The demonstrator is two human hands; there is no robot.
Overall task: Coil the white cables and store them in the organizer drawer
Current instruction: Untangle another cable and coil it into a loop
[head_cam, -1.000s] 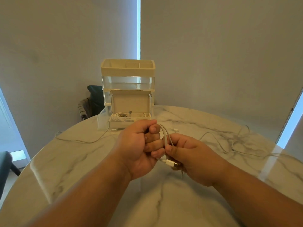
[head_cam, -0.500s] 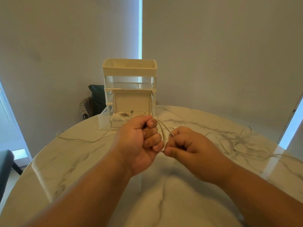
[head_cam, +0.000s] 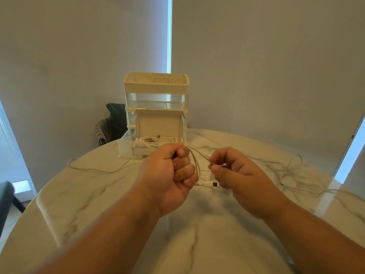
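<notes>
A round marble desk fills the lower half of the frame. At its far edge, in the upper middle, a cream and clear organizer is set, and its bottom drawer is pulled out toward the viewer. An open white box appears to be stood in the drawer, and one coiled cable is already laid there.

Just below the drawer, at the centre of the frame, the left grip is closed in a fist round several loops of a white cable, which is held above the desk between the two hands. The right grip, just to the right, is closed in a pinch on a strand of the same cable between thumb and forefinger. The cable's plug is seen at the lower edge of the loops; whether it is touched by the right fingers cannot be told. More loose cables are left lying at the right of the desk, and another cable is trailed across the left.

The held cable is judged to be light, thin, limp and rather smooth, so the loops are likely to spring open or slip if the fist is loosened. The bundle is best held across all its loops at once, with the free end guided close to the plug. The joint at the plug should not be bent sharply.
</notes>
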